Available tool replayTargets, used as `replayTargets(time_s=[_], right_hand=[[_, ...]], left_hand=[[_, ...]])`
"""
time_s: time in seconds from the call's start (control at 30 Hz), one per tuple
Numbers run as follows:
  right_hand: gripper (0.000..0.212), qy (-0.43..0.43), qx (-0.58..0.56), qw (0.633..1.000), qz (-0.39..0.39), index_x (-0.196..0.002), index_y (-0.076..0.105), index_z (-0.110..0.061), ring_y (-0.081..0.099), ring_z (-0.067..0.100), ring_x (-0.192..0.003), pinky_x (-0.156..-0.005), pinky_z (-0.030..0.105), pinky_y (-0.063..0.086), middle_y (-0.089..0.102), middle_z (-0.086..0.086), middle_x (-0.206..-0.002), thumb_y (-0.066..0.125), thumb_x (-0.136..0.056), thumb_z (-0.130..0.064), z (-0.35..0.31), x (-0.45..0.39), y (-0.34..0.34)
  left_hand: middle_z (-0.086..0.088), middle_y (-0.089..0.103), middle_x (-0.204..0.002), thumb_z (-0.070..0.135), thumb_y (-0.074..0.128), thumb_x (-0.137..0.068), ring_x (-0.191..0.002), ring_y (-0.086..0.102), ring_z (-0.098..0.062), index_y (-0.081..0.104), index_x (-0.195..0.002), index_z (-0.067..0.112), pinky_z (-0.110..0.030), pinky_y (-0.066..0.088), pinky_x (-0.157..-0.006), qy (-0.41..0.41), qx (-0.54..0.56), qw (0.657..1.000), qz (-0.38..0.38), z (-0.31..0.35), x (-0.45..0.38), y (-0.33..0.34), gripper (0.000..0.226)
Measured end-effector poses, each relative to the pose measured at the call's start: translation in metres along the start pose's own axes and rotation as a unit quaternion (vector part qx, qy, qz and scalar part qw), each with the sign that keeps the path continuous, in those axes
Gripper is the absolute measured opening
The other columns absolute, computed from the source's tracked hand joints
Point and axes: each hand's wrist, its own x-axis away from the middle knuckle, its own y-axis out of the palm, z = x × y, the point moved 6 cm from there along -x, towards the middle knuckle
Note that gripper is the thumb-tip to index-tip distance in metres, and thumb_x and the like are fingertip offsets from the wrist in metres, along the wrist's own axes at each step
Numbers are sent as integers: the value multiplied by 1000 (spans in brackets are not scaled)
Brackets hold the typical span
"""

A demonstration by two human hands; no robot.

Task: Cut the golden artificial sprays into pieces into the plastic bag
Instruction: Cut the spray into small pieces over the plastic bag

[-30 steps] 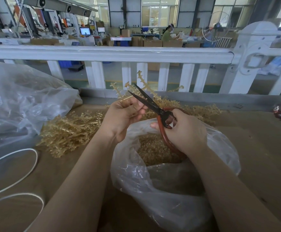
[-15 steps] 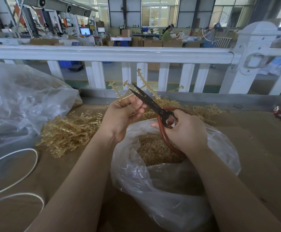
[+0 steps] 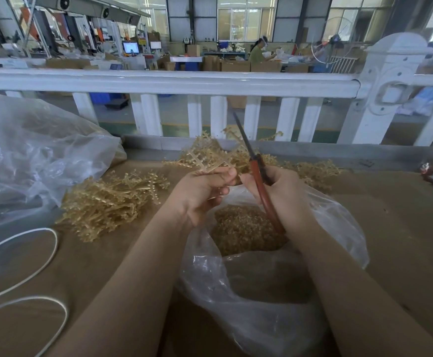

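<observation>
Scissors, red-handled with dark blades (image 3: 257,176), sit closed in our right hand (image 3: 285,194), while our left hand (image 3: 202,191) pinches a golden plastic spray (image 3: 210,161) right over the open clear plastic bag (image 3: 339,228), so we figure cut bits drop straight in.

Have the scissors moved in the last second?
Yes. The scissors in the right hand have closed and swung upright; the blade tip now overlaps the white railing balusters instead of pointing left, low over the left hand.
</observation>
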Motion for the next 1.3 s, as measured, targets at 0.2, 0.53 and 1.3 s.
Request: replayTargets(time_s=[0.2, 0.53, 1.3], right_hand=[[31, 12, -57, 998, -2, -58, 65, -26, 52, 3, -45, -57, 30, 45, 58, -10, -50, 77, -86, -31, 3, -3, 1], [33, 0, -85, 996, -13, -56, 69, -30, 54, 9, -48, -63, 36, 46, 58, -8, -50, 77, -87, -28, 1, -3, 0], [67, -113, 327, 937, 42, -100, 56, -32, 56, 6, -75, -56, 22, 40, 61, -21, -87, 43, -71, -91, -4, 6, -4]], left_hand=[[0, 72, -78, 21, 80, -68, -56, 52, -5, 76, -79, 16, -17, 39, -54, 2, -24, 1000, -4, -3, 0, 6, 13], [0, 73, -71, 12, 71, -87, -60, 64, -7, 71, -81, 11, -17, 50, -60, 100, -27, 994, 22, 16, 3, 2, 6], [-5, 69, -67, -1, 53, -96, -63, 63, -13, 66, -76, 9, -25, 53, -63, 93, 50, 994, -6, 26, 2, -13, 26]])
